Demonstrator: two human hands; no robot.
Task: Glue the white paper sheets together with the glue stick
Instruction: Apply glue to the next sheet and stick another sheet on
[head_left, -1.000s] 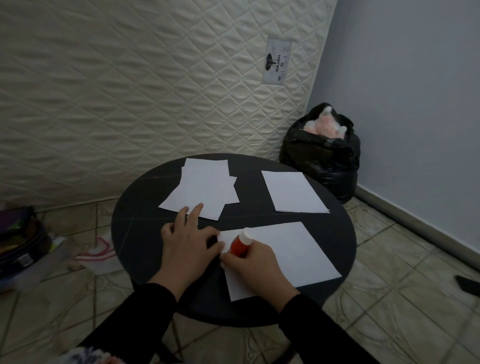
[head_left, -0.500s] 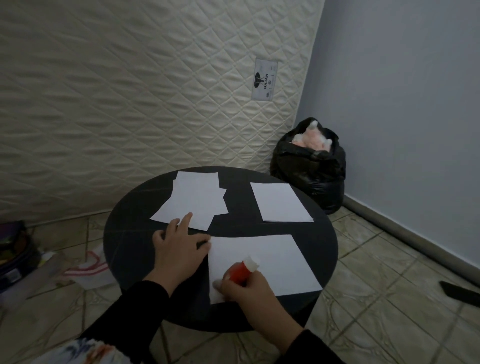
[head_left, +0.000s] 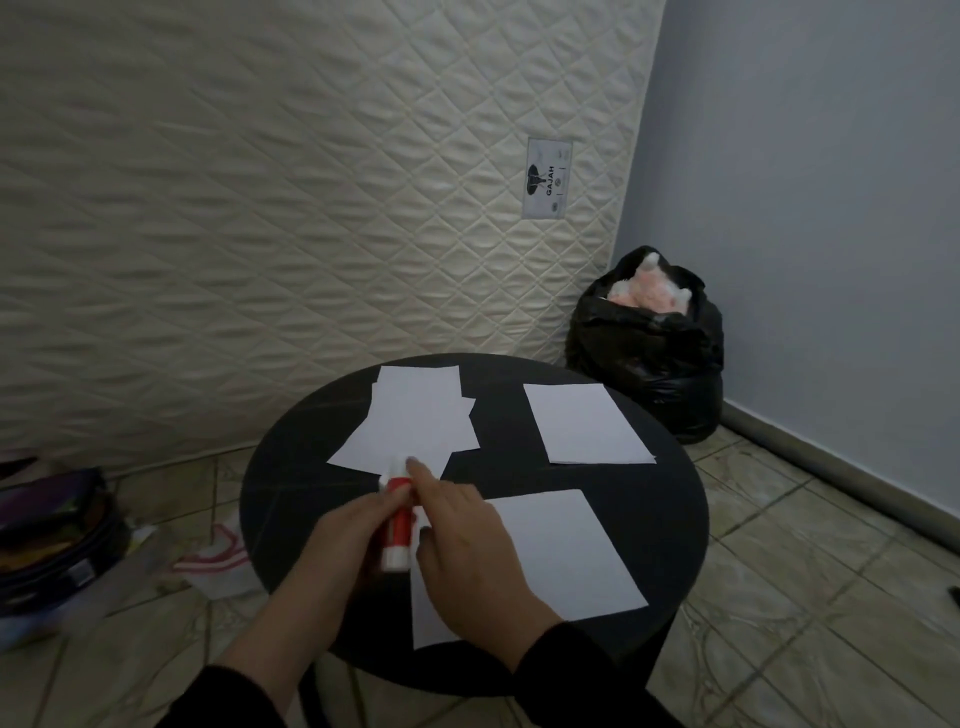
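A red and white glue stick (head_left: 396, 525) stands raised over the round black table (head_left: 291, 478), held between both hands. My left hand (head_left: 337, 540) grips its body from the left. My right hand (head_left: 462, 535) holds its upper part, with one finger stretched up past the white cap. A white sheet (head_left: 561, 551) lies at the near right, partly under my right hand. A loose stack of white sheets (head_left: 415, 421) lies at the far left of the table. A single sheet (head_left: 584, 423) lies at the far right.
A quilted mattress (head_left: 260, 208) leans against the wall behind the table. A full black bin bag (head_left: 649, 353) sits in the corner at the right. Bags and clutter (head_left: 52, 535) lie on the tiled floor at the left.
My left hand left the table and closed on the glue stick. The stick rose off the near sheet and now stands upright between both hands. The camera view tilted upward.
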